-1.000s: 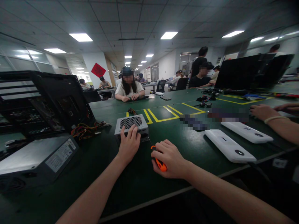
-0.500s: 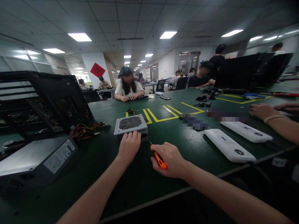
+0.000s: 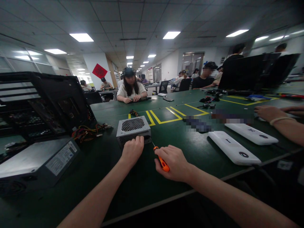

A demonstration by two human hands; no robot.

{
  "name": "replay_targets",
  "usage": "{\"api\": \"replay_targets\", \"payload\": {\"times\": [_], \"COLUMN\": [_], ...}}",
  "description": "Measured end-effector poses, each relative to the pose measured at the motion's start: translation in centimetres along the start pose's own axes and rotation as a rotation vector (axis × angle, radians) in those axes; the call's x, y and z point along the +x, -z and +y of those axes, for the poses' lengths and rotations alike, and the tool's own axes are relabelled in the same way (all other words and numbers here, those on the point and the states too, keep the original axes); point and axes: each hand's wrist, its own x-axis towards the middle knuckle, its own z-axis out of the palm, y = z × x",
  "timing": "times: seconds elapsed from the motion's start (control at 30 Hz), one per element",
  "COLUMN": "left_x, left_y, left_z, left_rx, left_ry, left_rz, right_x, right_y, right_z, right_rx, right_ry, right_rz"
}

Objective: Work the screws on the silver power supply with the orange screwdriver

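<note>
A grey power supply unit with a perforated top stands on the green table in front of me. My left hand is at its near face, fingers curled and pressed together close to a dark part at the right end; what they grip, if anything, is hidden. In my right hand is a screwdriver with an orange handle, wrapped by the fingers. Its thin shaft points up and left to the unit's near right corner. Whether the tip touches a screw is too small to tell.
An open black computer case and a second power supply with loose cables stand at left. Two white power banks lie at right, near another person's hand. Yellow tape marks the table; a person sits opposite.
My left hand has slid slightly down the unit's near face, so more of that face shows. The right hand and screwdriver have barely moved.
</note>
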Motion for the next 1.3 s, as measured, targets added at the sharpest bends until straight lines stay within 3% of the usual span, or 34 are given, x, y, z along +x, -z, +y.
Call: {"api": "replay_targets", "payload": {"times": [0.17,0.33,0.43,0.6,0.73,0.93,1.13,1.3], "left_x": [-0.1,-0.2,-0.2,0.4,0.7,0.5,0.6,0.5], "left_y": [0.2,-0.4,-1.4,-2.5,-2.1,-1.6,-1.3,-0.8], "left_z": [-0.2,-0.3,-0.3,0.0,0.4,0.2,0.0,0.2], "left_rx": [-0.065,-0.285,-0.604,-1.389,-1.741,-1.945,-2.047,-2.064], "left_ry": [0.054,0.245,0.308,0.317,0.380,0.467,0.487,0.520], "left_rz": [-0.032,-0.118,-0.155,-0.272,-0.341,-0.419,-0.415,-0.392], "right_x": [0.1,0.1,0.0,0.1,0.2,0.0,0.1,0.1], "right_y": [0.2,0.0,-0.1,0.2,0.2,-0.2,-0.1,-0.2], "right_z": [0.1,0.0,-0.1,-0.1,-0.1,0.0,-0.1,-0.2], "right_rx": [-0.090,-0.084,-0.052,-0.063,-0.076,-0.010,-0.047,-0.001], "right_ry": [0.090,0.028,0.002,0.021,0.017,0.006,0.048,0.023], "right_rz": [-0.029,0.010,0.013,0.001,0.007,0.023,-0.016,0.047]}}
